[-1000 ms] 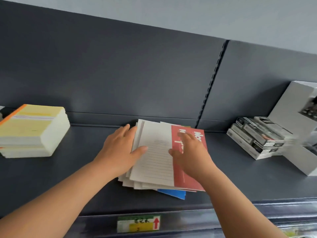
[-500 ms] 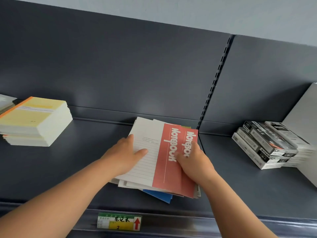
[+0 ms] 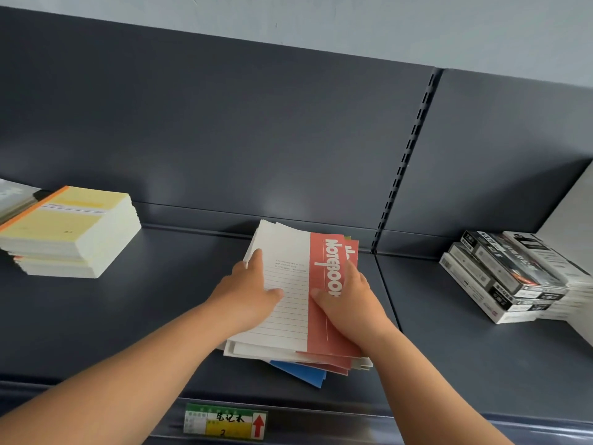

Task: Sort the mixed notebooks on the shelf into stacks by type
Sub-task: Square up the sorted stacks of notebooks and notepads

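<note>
A loose pile of mixed notebooks (image 3: 290, 319) lies mid-shelf. Its top one has a white lined cover with a red strip reading "Notebook". More red-and-white ones sit beneath, and a blue notebook (image 3: 301, 374) pokes out at the near corner. My left hand (image 3: 247, 290) grips the pile's left edge, with thumb and forefinger on the white cover. On the opposite edge my right hand (image 3: 348, 297) holds the pile, thumb on the red strip, fingers curled over the side. A tidy stack of yellow notebooks (image 3: 70, 226) stands far left.
Black-and-white boxes (image 3: 503, 277) are stacked at the right beside a white box (image 3: 574, 220). A slotted upright (image 3: 404, 162) divides the dark back panel. A price label (image 3: 224, 423) is clipped to the shelf's (image 3: 144, 316) front rail.
Both hands have pushed the fanned notebooks together, so the pile is squarer. My right hand has slid from the top of the red cover to the right edge.
</note>
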